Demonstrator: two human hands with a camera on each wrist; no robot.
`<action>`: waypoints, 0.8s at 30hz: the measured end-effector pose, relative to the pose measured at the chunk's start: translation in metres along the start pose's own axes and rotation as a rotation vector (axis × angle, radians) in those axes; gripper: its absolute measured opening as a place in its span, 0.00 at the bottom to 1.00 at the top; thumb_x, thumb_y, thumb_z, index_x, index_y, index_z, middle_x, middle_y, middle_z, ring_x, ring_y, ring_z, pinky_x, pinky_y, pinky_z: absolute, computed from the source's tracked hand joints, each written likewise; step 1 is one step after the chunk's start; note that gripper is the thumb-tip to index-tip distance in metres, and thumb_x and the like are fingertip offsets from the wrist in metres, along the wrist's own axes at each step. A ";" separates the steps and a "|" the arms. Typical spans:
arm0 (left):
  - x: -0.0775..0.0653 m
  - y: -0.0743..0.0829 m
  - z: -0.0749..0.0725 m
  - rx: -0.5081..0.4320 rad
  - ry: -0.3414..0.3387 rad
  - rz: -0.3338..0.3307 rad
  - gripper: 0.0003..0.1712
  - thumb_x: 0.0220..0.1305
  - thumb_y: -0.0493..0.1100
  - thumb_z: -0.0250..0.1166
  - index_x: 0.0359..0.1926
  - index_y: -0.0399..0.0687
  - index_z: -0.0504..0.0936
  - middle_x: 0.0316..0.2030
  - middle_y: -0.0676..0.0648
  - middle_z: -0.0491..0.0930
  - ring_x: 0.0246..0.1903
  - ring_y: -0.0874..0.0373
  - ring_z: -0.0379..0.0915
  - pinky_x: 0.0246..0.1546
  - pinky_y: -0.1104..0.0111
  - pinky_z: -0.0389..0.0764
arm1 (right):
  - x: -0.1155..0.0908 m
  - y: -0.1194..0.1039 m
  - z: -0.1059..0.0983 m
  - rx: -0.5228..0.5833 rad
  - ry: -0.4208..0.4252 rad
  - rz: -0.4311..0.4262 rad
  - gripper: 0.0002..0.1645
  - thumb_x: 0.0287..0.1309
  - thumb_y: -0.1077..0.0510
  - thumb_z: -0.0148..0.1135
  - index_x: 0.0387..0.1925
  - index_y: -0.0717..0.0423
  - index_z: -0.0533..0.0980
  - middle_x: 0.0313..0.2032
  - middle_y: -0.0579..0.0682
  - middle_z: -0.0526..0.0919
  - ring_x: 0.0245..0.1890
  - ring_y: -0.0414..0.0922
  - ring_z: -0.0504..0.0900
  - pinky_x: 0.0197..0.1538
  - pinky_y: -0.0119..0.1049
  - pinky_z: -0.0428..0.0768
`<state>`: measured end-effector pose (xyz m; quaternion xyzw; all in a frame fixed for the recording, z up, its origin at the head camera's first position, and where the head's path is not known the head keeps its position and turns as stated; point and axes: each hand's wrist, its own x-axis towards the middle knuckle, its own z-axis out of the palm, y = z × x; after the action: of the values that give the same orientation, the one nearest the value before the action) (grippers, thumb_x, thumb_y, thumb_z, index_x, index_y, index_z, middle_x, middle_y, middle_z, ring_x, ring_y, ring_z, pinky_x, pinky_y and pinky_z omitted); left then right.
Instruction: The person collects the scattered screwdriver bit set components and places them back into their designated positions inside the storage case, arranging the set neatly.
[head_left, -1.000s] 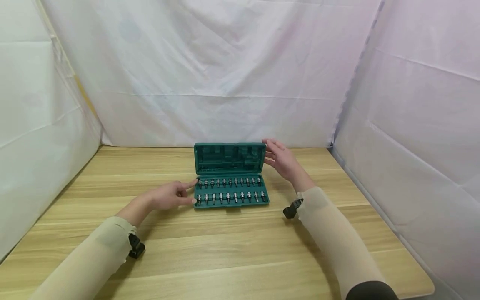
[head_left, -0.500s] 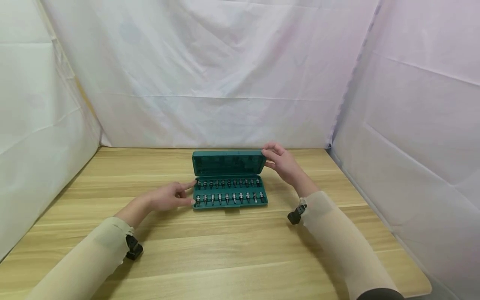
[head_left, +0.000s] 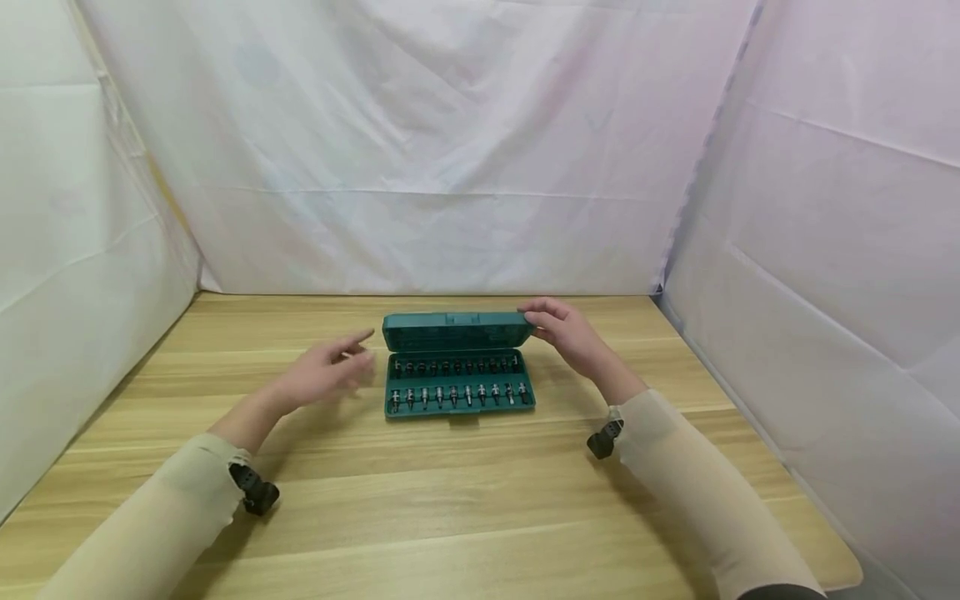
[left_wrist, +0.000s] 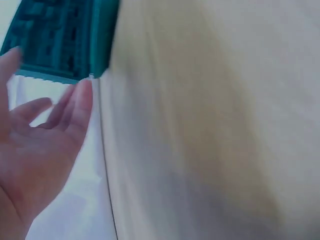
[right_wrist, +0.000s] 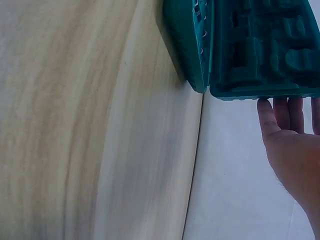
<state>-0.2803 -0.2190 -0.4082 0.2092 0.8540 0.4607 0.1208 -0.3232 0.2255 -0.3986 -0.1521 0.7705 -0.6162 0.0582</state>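
Note:
A green plastic bit socket case lies on the table with its lid tilted partway down over the tray. Two rows of silver bit sockets stand in the tray; the lid shades the back row. My right hand grips the lid's right corner with its fingertips. In the right wrist view its fingers meet the edge of the lid's moulded inside. My left hand, blurred, hovers left of the case, apart from it, fingers loosely spread and holding nothing. In the left wrist view the case's moulded lid appears beyond the fingers.
The wooden table reaches back to a white cloth backdrop. White cloth walls close in both sides. A black camera is strapped to each wrist.
The lid has swung forward and down from nearly upright, with my right hand following it. My left hand has come off the case's left edge and drawn back to the left.

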 end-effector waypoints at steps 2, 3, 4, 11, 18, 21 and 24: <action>0.002 0.006 -0.003 -0.056 0.030 0.058 0.39 0.90 0.57 0.48 0.89 0.47 0.52 0.77 0.27 0.68 0.70 0.30 0.75 0.67 0.41 0.81 | -0.002 0.000 0.001 0.004 0.004 -0.003 0.24 0.87 0.52 0.53 0.70 0.62 0.75 0.75 0.57 0.73 0.77 0.52 0.71 0.83 0.57 0.66; 0.003 0.010 -0.004 -0.073 0.039 0.079 0.38 0.91 0.59 0.45 0.90 0.48 0.52 0.79 0.28 0.66 0.74 0.29 0.70 0.71 0.39 0.77 | -0.003 -0.001 0.002 0.007 0.006 -0.005 0.23 0.86 0.53 0.53 0.70 0.62 0.76 0.74 0.57 0.74 0.75 0.51 0.74 0.82 0.56 0.67; 0.004 0.013 -0.004 -0.090 0.041 0.100 0.38 0.91 0.61 0.42 0.90 0.49 0.52 0.82 0.30 0.63 0.78 0.29 0.64 0.75 0.38 0.72 | -0.004 -0.001 0.002 0.006 0.007 -0.005 0.23 0.86 0.53 0.53 0.70 0.62 0.76 0.73 0.57 0.75 0.72 0.49 0.76 0.82 0.55 0.68; 0.016 0.028 0.002 -0.142 0.004 0.209 0.38 0.92 0.60 0.33 0.88 0.45 0.55 0.86 0.36 0.55 0.86 0.33 0.48 0.82 0.38 0.57 | -0.010 0.002 0.004 -0.048 0.002 -0.023 0.22 0.84 0.51 0.57 0.68 0.59 0.78 0.67 0.56 0.79 0.69 0.49 0.79 0.82 0.55 0.67; 0.018 0.032 0.015 0.008 0.018 0.183 0.32 0.91 0.61 0.42 0.86 0.60 0.65 0.86 0.46 0.59 0.86 0.39 0.50 0.82 0.36 0.58 | -0.017 0.003 0.005 -0.110 -0.031 -0.052 0.23 0.83 0.51 0.61 0.68 0.58 0.79 0.66 0.56 0.80 0.69 0.55 0.77 0.80 0.64 0.67; 0.018 0.031 0.019 0.065 0.022 0.204 0.32 0.90 0.59 0.47 0.86 0.59 0.64 0.86 0.45 0.59 0.85 0.38 0.53 0.81 0.36 0.61 | -0.021 0.000 0.007 -0.172 -0.053 -0.062 0.24 0.83 0.49 0.61 0.70 0.54 0.80 0.71 0.54 0.80 0.73 0.56 0.76 0.79 0.65 0.68; 0.019 0.031 0.021 0.115 0.026 0.211 0.32 0.90 0.58 0.50 0.86 0.58 0.64 0.86 0.44 0.60 0.84 0.38 0.56 0.79 0.37 0.65 | -0.023 -0.003 0.010 -0.275 -0.091 -0.073 0.27 0.83 0.44 0.61 0.74 0.47 0.79 0.76 0.50 0.77 0.78 0.55 0.73 0.79 0.65 0.69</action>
<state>-0.2810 -0.1800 -0.3939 0.2987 0.8537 0.4238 0.0485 -0.2979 0.2226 -0.4007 -0.2145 0.8381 -0.4991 0.0491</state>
